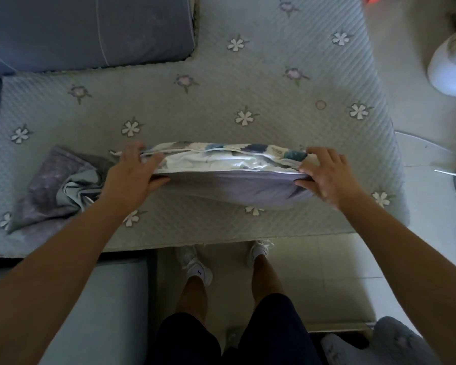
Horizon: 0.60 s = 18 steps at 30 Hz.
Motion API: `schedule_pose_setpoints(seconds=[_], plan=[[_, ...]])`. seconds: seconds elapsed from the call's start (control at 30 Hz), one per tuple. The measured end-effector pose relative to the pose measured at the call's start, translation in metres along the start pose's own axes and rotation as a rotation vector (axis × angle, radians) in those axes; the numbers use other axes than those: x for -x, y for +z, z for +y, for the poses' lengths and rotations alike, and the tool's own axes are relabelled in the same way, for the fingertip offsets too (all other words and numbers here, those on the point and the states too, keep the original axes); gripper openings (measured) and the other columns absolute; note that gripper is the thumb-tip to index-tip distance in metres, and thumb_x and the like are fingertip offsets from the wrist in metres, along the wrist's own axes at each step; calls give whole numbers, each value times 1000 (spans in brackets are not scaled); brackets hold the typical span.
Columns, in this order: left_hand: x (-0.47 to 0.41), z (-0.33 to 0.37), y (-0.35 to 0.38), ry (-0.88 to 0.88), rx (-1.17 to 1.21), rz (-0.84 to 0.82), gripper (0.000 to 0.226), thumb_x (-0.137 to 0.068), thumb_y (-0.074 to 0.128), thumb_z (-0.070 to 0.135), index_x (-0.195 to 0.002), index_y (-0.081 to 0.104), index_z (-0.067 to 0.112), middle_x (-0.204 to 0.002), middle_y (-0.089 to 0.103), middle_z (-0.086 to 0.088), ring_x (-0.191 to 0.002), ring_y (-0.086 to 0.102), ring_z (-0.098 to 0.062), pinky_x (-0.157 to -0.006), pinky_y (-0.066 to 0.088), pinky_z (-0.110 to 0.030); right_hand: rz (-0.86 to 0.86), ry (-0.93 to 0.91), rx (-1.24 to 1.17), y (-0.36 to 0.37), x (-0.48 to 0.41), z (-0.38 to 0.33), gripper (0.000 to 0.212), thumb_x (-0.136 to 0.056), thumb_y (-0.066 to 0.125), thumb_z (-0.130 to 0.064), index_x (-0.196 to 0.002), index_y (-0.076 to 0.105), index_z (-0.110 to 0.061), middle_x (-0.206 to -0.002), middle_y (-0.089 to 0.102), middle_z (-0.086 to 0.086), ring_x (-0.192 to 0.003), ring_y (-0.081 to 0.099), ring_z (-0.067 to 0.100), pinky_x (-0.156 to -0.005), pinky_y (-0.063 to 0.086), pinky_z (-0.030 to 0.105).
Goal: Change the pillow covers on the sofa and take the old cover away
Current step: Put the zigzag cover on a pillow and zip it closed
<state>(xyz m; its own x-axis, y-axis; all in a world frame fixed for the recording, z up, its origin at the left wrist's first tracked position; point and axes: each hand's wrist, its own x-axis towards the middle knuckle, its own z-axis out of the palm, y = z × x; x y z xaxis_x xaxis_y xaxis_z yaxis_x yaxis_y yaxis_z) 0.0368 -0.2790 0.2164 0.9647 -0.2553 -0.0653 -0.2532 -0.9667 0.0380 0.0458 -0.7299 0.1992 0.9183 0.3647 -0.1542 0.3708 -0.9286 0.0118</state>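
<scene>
Nearest first: standing in white sneakers (pixel 195 267) on the tile (pixel 327 272), right up against the front edge of the sofa (pixel 248 83). Next up, gripping the pillow (pixel 216 163), lying flat on the near part of the seat with its open end facing up. Pinching the left corner of the grey-lilac cover (pixel 234 191) with the left hand (pixel 132 177), with fingers (pixel 136 151) curled over the top lip and thumb tucked underneath. Same deal at the right corner with the right hand (pixel 324 175). Looks light and squishy, zero stiffness, so probably sags and bunches wherever unsupported. Reads as thin cotton going by the wrinkles, not slippery, nothing fragile. Best to hold both corners of the opening and tug evenly, otherwise likely to drag the white-and-blue inner stuff back out. Just left of the pillow, beside the left hand: a crumpled purple cover (pixel 55 185), guessing the old one, floppy enough to scoop up one-handed from anywhere. Farther back, bare quilted flowery seat, then a blue cushion (pixel 77 30) off in the far left corner.
</scene>
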Motion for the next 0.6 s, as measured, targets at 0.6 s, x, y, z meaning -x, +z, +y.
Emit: schedule_pose_setpoints(seconds=[0.6], plan=[[-50, -34, -17, -28, -82, 199, 17, -79, 60, 11, -87, 72, 2, -72, 56, -26, -65, 56, -39, -59, 42, -43, 269, 447, -168, -43, -24, 28, 24, -84, 60, -4, -100, 73, -15, -112, 59, 12, -102, 60, 37, -76, 52, 42]])
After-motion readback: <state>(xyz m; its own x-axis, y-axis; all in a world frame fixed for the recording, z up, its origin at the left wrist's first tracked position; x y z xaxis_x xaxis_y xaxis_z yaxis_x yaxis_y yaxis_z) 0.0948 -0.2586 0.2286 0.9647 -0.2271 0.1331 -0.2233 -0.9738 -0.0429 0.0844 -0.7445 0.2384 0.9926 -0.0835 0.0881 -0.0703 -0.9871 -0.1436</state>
